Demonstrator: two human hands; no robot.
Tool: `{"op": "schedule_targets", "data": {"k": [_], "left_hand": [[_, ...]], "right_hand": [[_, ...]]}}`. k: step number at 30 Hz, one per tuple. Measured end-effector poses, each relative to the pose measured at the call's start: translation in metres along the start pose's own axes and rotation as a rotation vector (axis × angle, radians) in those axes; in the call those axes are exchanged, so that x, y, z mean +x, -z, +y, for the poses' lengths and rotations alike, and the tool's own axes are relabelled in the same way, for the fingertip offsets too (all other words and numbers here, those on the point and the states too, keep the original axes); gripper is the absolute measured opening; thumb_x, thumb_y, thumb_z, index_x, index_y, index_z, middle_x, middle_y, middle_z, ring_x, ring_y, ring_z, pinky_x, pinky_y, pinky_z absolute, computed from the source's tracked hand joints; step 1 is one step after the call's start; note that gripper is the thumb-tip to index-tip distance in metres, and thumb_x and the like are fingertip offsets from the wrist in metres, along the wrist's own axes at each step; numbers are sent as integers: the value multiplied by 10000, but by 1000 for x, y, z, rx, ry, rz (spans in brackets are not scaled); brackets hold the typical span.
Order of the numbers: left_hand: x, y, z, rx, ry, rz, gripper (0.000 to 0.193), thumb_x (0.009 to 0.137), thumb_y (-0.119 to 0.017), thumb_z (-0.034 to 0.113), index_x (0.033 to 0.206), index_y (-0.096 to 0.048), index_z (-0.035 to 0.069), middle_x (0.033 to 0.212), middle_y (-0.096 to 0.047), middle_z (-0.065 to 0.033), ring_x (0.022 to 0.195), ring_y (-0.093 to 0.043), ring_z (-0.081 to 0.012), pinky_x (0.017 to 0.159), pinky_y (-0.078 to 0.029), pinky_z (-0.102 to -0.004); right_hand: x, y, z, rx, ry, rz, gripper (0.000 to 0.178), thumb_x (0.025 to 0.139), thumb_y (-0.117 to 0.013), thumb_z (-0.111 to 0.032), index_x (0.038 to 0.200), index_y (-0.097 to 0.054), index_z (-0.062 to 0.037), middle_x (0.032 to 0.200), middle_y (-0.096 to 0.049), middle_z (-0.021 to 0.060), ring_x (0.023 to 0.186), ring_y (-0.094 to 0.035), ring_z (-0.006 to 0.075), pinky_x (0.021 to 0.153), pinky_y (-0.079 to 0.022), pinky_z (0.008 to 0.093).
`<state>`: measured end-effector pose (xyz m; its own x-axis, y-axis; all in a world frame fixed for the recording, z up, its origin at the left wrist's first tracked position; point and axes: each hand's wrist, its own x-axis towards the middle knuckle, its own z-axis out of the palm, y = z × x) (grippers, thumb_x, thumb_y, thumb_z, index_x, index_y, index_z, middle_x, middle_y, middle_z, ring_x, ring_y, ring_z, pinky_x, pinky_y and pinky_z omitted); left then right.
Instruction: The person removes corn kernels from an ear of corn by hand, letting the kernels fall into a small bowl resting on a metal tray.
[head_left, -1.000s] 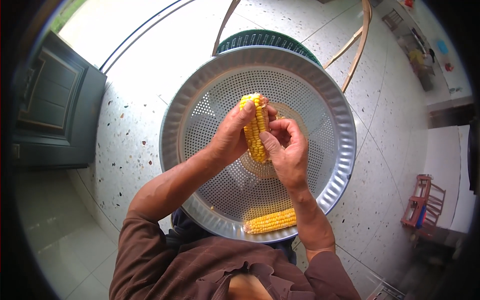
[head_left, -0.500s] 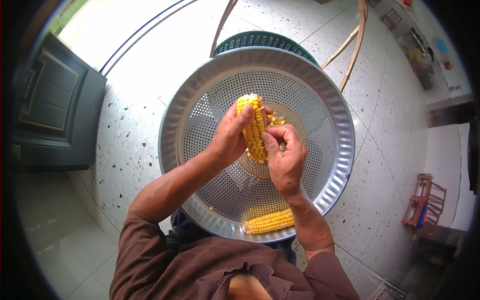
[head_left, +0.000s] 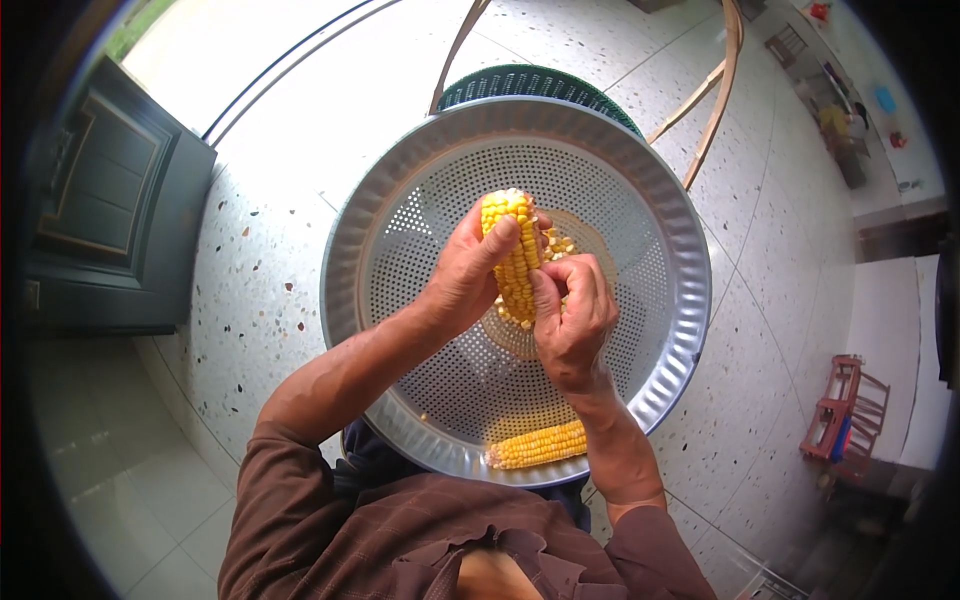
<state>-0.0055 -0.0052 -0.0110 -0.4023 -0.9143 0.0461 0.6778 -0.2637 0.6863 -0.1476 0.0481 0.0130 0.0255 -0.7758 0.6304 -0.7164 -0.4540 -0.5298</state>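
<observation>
Over the middle of a wide perforated metal basin (head_left: pixel 338 260), my left hand (head_left: pixel 468 262) is wrapped round a yellow corn cob (head_left: pixel 518 270) held upright, its thumb lying on the front. My right hand (head_left: pixel 574 318) grips the cob's lower right side, thumb pressed to the kernels and fingers curled. What lies under those fingers is hidden. Behind the hands, loose corn kernels (head_left: pixel 562 243) rest on the basin floor. A second corn cob (head_left: pixel 538 446) lies near the basin's close edge, partly covered by my right forearm.
A green basket (head_left: pixel 540 80) with long wooden handle strips (head_left: pixel 722 100) stands beyond the basin. On the left is a dark panelled door (head_left: pixel 110 200). A reddish wooden chair (head_left: pixel 845 410) stands at the right on speckled floor tiles (head_left: pixel 255 270).
The cob and both hands have shifted very slightly right in the picture. My right thumb has moved a little along the cob's side. The second cob stays in place.
</observation>
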Motion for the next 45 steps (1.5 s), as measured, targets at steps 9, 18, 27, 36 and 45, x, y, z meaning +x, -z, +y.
{"op": "schedule_targets", "data": {"k": [9, 18, 27, 36, 45], "left_hand": [[-2, -4, 2, 110, -70, -1, 635, 988, -692, 474, 1405, -450, 61, 1258, -616, -109, 1130, -619, -179, 1010, -544, -361], [-2, -2, -1, 28, 88, 15, 637, 1011, -588, 588, 1325, -520, 37, 1159, -632, -128, 1039, -667, -190, 908, -597, -347], [-1, -2, -2, 38, 84, 24, 625, 1016, -598, 564, 1330, -507, 32, 1170, -626, -119, 1036, -660, -181, 914, -589, -345], [0, -6, 8, 155, -106, 108, 615, 1014, -612, 549, 1365, -477, 63, 1224, -620, -100, 1108, -607, -182, 971, -546, -362], [11, 9, 25, -125, -8, 137, 680, 1024, -507, 652, 1319, -533, 40, 1137, -624, -91, 1023, -634, -160, 930, -570, -319]], "right_hand": [[-1, -1, 2, -47, 27, 11, 165, 998, -662, -164, 951, -575, -33, 848, -580, 100, 724, -627, 296, 639, -525, 404], [-2, 2, -3, 57, -13, -44, 149, 998, -661, -145, 966, -571, -30, 870, -604, 113, 734, -645, 295, 647, -530, 399], [-4, 2, -4, 201, -186, -86, 160, 1025, -630, -159, 979, -568, -18, 880, -603, 126, 755, -629, 311, 672, -516, 419], [-6, 4, -1, 232, -247, -29, 184, 1048, -610, -165, 971, -562, -5, 862, -594, 102, 725, -602, 243, 654, -504, 384], [-2, 11, 22, 408, -591, -40, 168, 1021, -656, -132, 970, -595, 15, 820, -622, 45, 696, -563, 102, 636, -500, 287]]}}
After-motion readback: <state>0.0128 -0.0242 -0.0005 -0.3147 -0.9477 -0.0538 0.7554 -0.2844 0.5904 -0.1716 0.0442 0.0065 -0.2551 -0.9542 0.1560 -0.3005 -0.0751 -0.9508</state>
